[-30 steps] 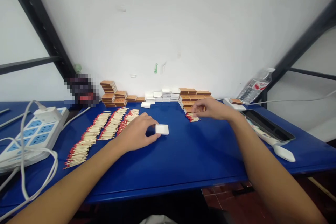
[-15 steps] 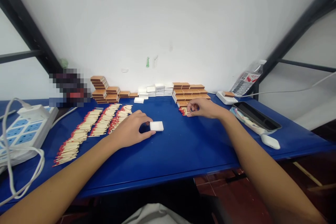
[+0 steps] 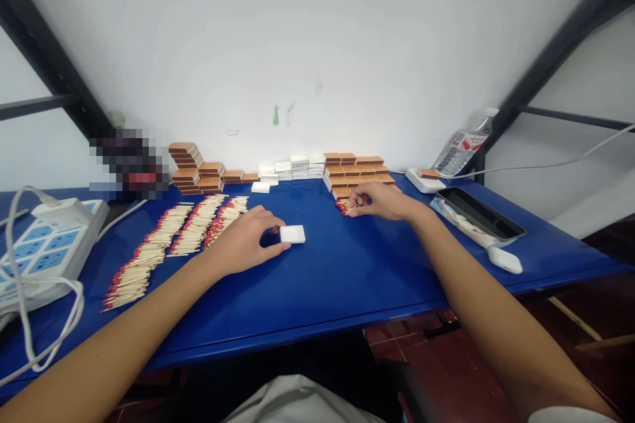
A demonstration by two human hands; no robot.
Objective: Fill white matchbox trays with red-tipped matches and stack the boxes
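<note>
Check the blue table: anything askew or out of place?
Minor only. The water bottle lies tilted by the black frame at back right, not upright. One white tray lies apart from the white stack. The match rows fan out unevenly. The left hand pinches a second tray.

1 head-worn view looks forward and down across the blue table [image 3: 347,291]; close; facing the white wall [image 3: 347,33].

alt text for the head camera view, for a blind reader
The person's left hand grips a small white cardboard box on a blue table; the right hand rests on a pile of red-tipped wooden matches. Long rows of matches lie left, brown and white matchbox stacks behind.
</note>
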